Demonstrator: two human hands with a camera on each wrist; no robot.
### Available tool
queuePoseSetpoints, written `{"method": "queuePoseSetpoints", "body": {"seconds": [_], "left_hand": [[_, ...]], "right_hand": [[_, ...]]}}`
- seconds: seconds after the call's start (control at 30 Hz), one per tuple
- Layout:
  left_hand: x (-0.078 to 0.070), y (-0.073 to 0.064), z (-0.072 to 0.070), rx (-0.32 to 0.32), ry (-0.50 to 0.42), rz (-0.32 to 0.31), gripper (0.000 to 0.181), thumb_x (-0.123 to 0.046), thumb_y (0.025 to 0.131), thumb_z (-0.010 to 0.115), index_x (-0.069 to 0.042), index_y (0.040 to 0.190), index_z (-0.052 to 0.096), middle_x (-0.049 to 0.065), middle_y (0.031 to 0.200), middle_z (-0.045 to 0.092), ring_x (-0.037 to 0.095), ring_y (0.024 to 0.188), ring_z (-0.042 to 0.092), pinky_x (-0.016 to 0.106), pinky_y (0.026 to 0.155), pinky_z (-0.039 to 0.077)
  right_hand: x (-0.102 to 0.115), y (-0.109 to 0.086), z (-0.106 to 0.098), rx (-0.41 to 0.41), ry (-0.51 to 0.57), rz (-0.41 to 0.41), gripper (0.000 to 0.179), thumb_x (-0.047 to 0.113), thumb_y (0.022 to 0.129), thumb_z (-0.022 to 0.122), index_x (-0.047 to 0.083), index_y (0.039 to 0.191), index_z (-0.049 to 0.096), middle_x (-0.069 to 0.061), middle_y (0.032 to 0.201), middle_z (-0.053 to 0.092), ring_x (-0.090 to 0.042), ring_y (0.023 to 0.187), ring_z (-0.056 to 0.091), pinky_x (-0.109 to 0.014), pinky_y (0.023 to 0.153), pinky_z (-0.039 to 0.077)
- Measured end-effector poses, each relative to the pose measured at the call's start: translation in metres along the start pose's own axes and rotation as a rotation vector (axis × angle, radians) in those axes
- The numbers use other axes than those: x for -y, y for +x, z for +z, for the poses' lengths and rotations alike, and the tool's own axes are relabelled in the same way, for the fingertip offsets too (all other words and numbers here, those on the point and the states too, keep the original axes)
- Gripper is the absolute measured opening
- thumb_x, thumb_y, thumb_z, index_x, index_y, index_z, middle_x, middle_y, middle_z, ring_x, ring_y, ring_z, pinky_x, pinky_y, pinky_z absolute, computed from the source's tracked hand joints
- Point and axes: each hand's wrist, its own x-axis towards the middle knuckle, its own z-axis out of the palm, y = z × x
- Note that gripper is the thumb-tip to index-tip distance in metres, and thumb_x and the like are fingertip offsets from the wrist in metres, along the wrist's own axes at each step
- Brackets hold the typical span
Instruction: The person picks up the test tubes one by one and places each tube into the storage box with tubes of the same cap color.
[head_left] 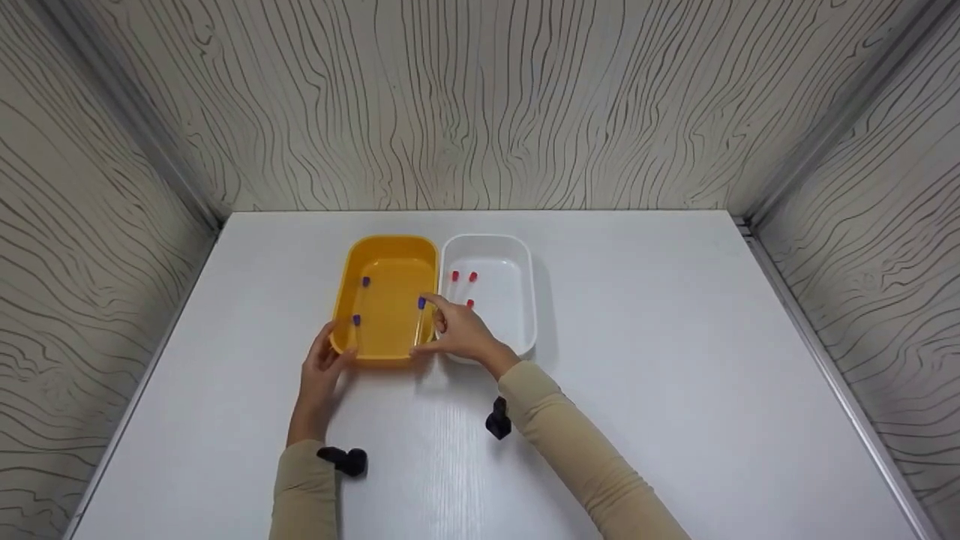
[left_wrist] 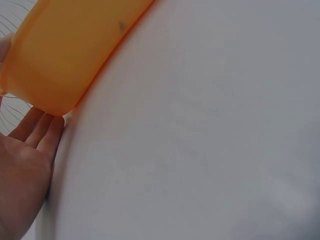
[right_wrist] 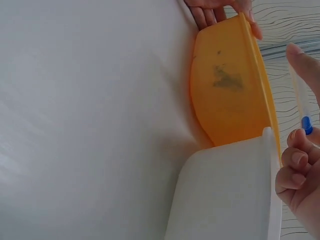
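Observation:
My right hand (head_left: 466, 330) holds a clear tube with a blue cap (right_wrist: 303, 107) lengthwise between thumb and a finger, over the right side of the yellow tray (head_left: 390, 296). The thumb is at the plain end, and the finger is at the cap. At the tray's near left corner, my left hand (head_left: 321, 379) grips the wall, thumb at the rim and fingers outside, as the right wrist view shows. Inside that tray lie two more blue-capped tubes, one farther back (head_left: 365, 282) and one nearer (head_left: 356, 321).
Right against the yellow tray stands a white tray (head_left: 504, 319) containing red-capped tubes (head_left: 473, 277), partly hidden by my right hand. Both trays stand on a white table (head_left: 637, 337). Patterned panels (head_left: 480, 105) rise behind and at both sides.

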Motion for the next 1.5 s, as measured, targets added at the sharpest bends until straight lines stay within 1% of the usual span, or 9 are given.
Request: {"method": "queuePoseSetpoints", "body": {"seconds": [0.13,0.23,0.53,0.67,0.9,1.07,1.2,1.4,1.5], "left_hand": [[0.001,0.0,-0.001,-0.005,0.027,0.028,0.066,-0.027,0.093,0.062,-0.03,0.151,0.029,0.007,0.163,0.022,0.026,0.149,0.027,0.043,0.123,0.026],[0.001,0.001,0.0,-0.012,0.053,0.051,0.064,-0.026,0.094,0.061,-0.028,0.15,0.03,0.008,0.162,0.022,0.026,0.149,0.027,0.042,0.123,0.027],[0.002,0.001,0.0,-0.01,0.027,0.038,0.065,-0.027,0.094,0.062,-0.031,0.15,0.03,0.006,0.162,0.024,0.024,0.147,0.031,0.042,0.122,0.028],[0.002,0.001,0.0,-0.008,0.023,0.033,0.066,-0.029,0.093,0.063,-0.032,0.15,0.03,0.006,0.162,0.024,0.025,0.148,0.03,0.043,0.122,0.027],[0.001,0.0,0.0,0.0,0.024,0.041,0.067,-0.029,0.093,0.063,-0.03,0.151,0.028,0.007,0.162,0.022,0.025,0.148,0.029,0.042,0.123,0.026],[0.001,0.001,0.001,-0.015,0.027,0.024,0.067,-0.029,0.093,0.063,-0.031,0.15,0.029,0.007,0.162,0.025,0.024,0.148,0.031,0.041,0.123,0.027],[0.001,0.001,0.002,-0.03,0.048,0.007,0.068,-0.033,0.092,0.064,-0.032,0.15,0.029,0.005,0.161,0.025,0.023,0.148,0.031,0.041,0.123,0.026],[-0.001,0.0,0.001,-0.02,0.037,0.005,0.068,-0.033,0.093,0.063,-0.033,0.151,0.028,0.005,0.162,0.024,0.022,0.148,0.03,0.042,0.124,0.025],[-0.001,-0.001,0.001,-0.012,0.027,0.015,0.067,-0.03,0.094,0.062,-0.032,0.151,0.028,0.007,0.162,0.024,0.023,0.147,0.031,0.042,0.123,0.025]], "right_hand": [[-0.003,0.002,0.004,-0.007,-0.038,0.045,0.094,0.044,0.07,0.083,0.013,0.147,0.039,0.005,0.073,0.043,-0.009,0.066,0.038,-0.02,0.059,0.03],[-0.005,0.004,0.005,-0.012,-0.044,0.067,0.094,0.046,0.07,0.083,0.015,0.147,0.039,0.005,0.074,0.042,-0.01,0.067,0.039,-0.022,0.059,0.03],[-0.003,0.005,0.007,-0.037,-0.052,0.104,0.095,0.047,0.068,0.083,0.017,0.147,0.039,0.003,0.079,0.042,-0.013,0.073,0.041,-0.025,0.064,0.034],[-0.002,0.005,0.009,-0.056,-0.078,0.115,0.096,0.05,0.068,0.083,0.018,0.147,0.038,0.001,0.085,0.049,-0.013,0.078,0.045,-0.027,0.071,0.041],[-0.002,0.006,0.013,-0.073,-0.112,0.109,0.099,0.05,0.066,0.083,0.018,0.148,0.037,-0.01,0.103,0.064,-0.016,0.087,0.053,-0.035,0.084,0.051],[-0.002,0.005,0.014,-0.063,-0.105,0.108,0.101,0.049,0.066,0.084,0.019,0.149,0.035,-0.012,0.121,0.065,-0.023,0.105,0.06,-0.04,0.097,0.051],[-0.003,0.004,0.014,-0.056,-0.099,0.098,0.102,0.048,0.066,0.085,0.018,0.15,0.034,-0.014,0.129,0.062,-0.027,0.114,0.059,-0.043,0.103,0.048],[-0.003,0.003,0.014,-0.069,-0.097,0.089,0.097,0.046,0.066,0.085,0.018,0.147,0.038,-0.013,0.118,0.065,-0.022,0.098,0.056,-0.041,0.096,0.05],[-0.002,0.001,0.014,-0.069,-0.092,0.078,0.093,0.046,0.068,0.084,0.016,0.144,0.041,-0.014,0.123,0.064,-0.022,0.1,0.056,-0.041,0.097,0.05]]}}
